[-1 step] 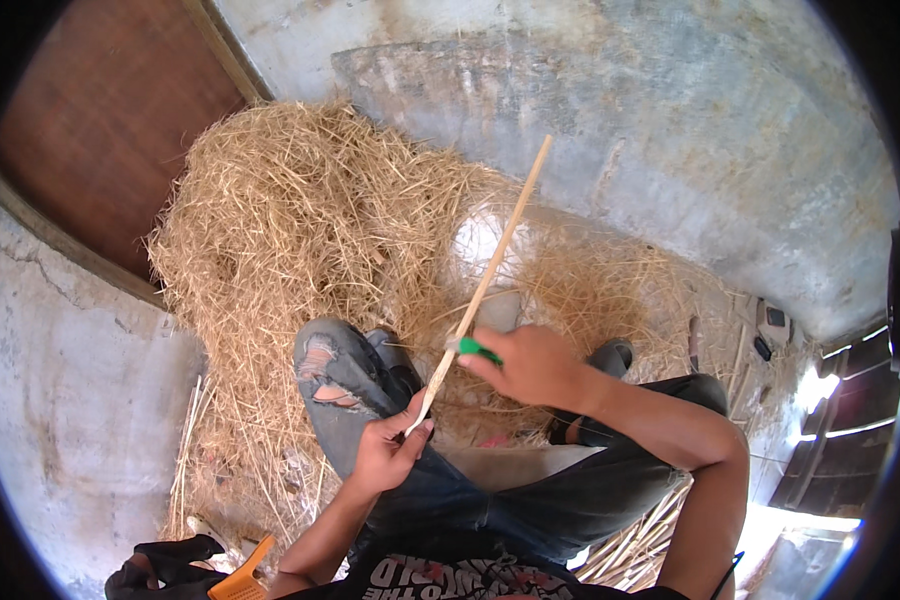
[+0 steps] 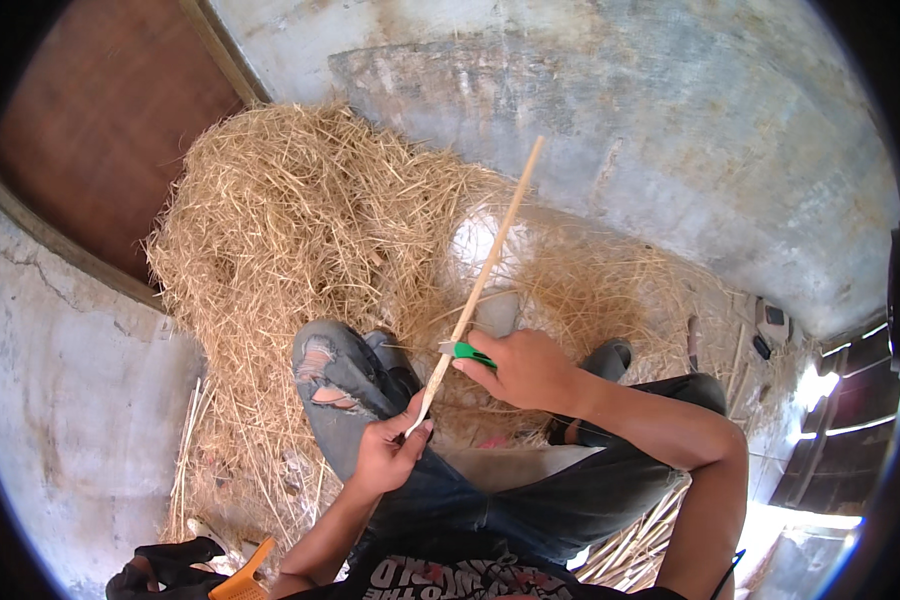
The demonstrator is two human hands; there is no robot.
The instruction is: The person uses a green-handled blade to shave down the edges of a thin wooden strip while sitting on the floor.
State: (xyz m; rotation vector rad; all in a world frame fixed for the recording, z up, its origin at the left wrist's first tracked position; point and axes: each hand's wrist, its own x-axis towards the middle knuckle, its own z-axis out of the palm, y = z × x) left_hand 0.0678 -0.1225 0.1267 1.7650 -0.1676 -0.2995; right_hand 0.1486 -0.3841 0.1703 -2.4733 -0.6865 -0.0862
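My left hand (image 2: 394, 449) grips the near end of a long pale stick (image 2: 492, 258), thumb and fingers closed round it above my left knee. The stick slants away up to the right, its lower part paler and stripped-looking. My right hand (image 2: 522, 366) is wrapped round a green-handled utility knife (image 2: 470, 353). Its short metal blade lies against the stick, a little beyond my left hand.
A big heap of straw-like shavings (image 2: 300, 210) lies ahead and to the left against the wall (image 2: 610, 120). Thin sticks (image 2: 635, 530) lie by my right thigh. An orange object (image 2: 245, 578) and dark cloth (image 2: 170, 568) sit at the lower left. A wooden panel (image 2: 100, 130) stands upper left.
The stick's far end has shifted slightly to the left. The knife has moved a little to the left, and its blade shows more plainly across the stick.
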